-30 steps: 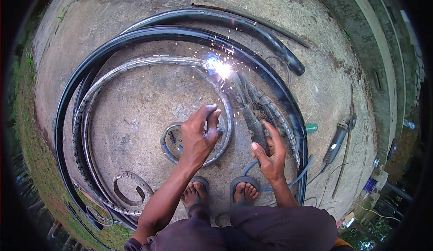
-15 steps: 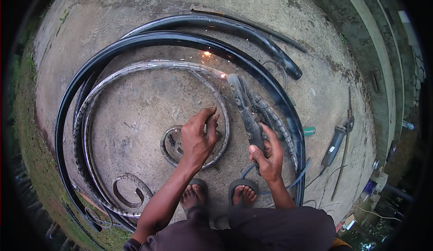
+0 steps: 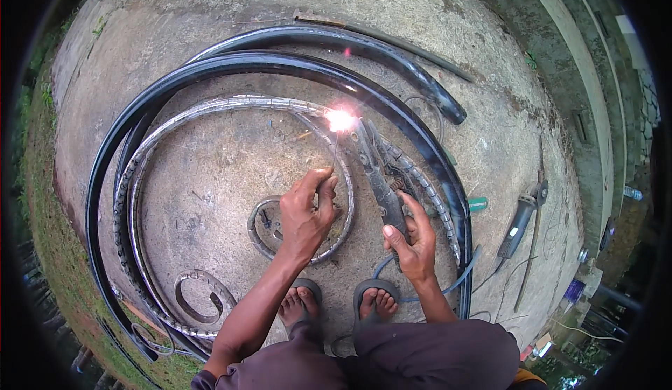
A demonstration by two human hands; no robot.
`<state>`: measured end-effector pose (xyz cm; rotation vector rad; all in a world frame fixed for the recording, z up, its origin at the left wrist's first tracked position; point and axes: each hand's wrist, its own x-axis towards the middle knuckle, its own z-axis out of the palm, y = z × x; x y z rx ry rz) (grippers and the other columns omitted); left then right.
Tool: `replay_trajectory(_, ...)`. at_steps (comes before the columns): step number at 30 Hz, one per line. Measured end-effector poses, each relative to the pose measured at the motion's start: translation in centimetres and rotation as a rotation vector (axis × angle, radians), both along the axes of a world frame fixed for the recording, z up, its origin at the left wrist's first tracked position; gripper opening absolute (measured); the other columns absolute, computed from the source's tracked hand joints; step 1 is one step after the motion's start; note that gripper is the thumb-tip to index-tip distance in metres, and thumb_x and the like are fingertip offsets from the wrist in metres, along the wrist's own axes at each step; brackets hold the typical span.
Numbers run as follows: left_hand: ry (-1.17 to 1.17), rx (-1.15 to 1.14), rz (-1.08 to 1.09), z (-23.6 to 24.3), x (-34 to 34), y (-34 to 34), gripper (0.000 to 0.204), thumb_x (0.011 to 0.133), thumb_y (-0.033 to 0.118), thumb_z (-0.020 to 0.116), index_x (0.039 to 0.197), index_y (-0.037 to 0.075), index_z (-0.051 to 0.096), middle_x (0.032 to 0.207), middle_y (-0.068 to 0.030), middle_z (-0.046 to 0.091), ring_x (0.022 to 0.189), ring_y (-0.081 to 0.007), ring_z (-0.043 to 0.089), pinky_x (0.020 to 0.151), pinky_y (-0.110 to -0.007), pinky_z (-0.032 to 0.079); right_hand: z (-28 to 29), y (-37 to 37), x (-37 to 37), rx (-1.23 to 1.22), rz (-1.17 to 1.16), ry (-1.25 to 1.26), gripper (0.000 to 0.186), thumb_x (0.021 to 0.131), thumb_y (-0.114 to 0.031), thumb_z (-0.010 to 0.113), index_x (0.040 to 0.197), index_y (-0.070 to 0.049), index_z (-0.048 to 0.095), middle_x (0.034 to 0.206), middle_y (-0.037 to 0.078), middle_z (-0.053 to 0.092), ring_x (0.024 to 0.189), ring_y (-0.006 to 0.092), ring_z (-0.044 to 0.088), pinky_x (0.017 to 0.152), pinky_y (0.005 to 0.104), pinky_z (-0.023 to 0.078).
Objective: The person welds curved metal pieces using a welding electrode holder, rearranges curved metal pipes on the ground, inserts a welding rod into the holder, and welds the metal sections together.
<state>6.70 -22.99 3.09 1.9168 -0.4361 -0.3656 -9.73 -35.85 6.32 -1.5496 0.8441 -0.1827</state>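
Note:
My left hand [image 3: 302,215] is closed, thumb and fingers pinching a thin metal rod [image 3: 334,153] that points up to a bright welding glow [image 3: 341,120]. Wrapped around the handle of a dark welding electrode holder [image 3: 381,188], my right hand [image 3: 418,248] keeps its thumb along one side. The holder's front end meets the glow, which hides the tip and the contact spot. Under the glow runs a large curved, notched metal strip [image 3: 231,103], bent into a scroll whose smaller inner curl [image 3: 352,208] lies beside my left hand.
Black curved tubes [image 3: 280,60] arc around the work on the concrete [image 3: 210,173]. An angle grinder [image 3: 516,229] lies to the right, near a green cylinder [image 3: 478,204]. A blue cable [image 3: 455,287] runs by my right forearm. A small metal scroll [image 3: 183,293] lies lower left.
The small spark at the holder's tip has grown into a bright pinkish-white glow. Both hands have shifted very slightly left, keeping their grips.

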Motion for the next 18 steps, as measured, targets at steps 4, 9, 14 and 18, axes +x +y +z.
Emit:
replay_trajectory(4, 0.037, 0.059, -0.012, -0.5, -0.1, 0.4, 0.017, 0.091, 0.006, 0.071, 0.108, 0.002, 0.070, 0.087, -0.0175, 0.073, 0.077, -0.0258, 0.074, 0.067, -0.036, 0.055, -0.1, 0.2, 0.0, 0.024, -0.001, -0.002, 0.064, 0.095, -0.021, 0.071, 0.149, -0.002, 0.044, 0.084, 0.009, 0.068, 0.068, 0.0105, 0.063, 0.059, 0.0272, 0.048)
replay_trajectory(9, -0.028, 0.066, -0.059, -0.2, -0.5, 0.7, 0.015, 0.094, 0.003, 0.066, 0.109, 0.000, 0.069, 0.085, -0.0141, 0.076, 0.071, -0.0194, 0.075, 0.059, -0.031, 0.055, -0.8, -0.1, -0.7, -0.018, 0.014, -0.011, 0.062, 0.095, -0.019, 0.071, 0.148, -0.001, 0.045, 0.088, 0.010, 0.069, 0.075, 0.0115, 0.064, 0.063, 0.0272, 0.050)
replay_trajectory(14, -0.201, -0.001, -0.051, -0.3, -0.3, -0.2, 0.013, 0.094, 0.005, 0.069, 0.105, -0.001, 0.070, 0.085, -0.0148, 0.075, 0.071, -0.0187, 0.075, 0.063, -0.031, 0.055, 0.2, -0.5, -1.2, 0.015, -0.062, -0.086, 0.064, 0.096, -0.017, 0.069, 0.150, 0.000, 0.040, 0.083, 0.007, 0.065, 0.071, 0.0094, 0.061, 0.062, 0.0261, 0.049)
replay_trajectory(18, -0.160, 0.011, -0.061, -0.7, -0.9, -0.6, 0.014, 0.094, 0.006, 0.070, 0.106, 0.000, 0.071, 0.084, -0.0151, 0.075, 0.071, -0.0185, 0.075, 0.064, -0.032, 0.056, 0.0, -0.3, -2.2, 0.036, -0.092, -0.059, 0.065, 0.095, -0.017, 0.069, 0.150, 0.001, 0.040, 0.082, 0.006, 0.065, 0.069, 0.0092, 0.060, 0.060, 0.0257, 0.047)
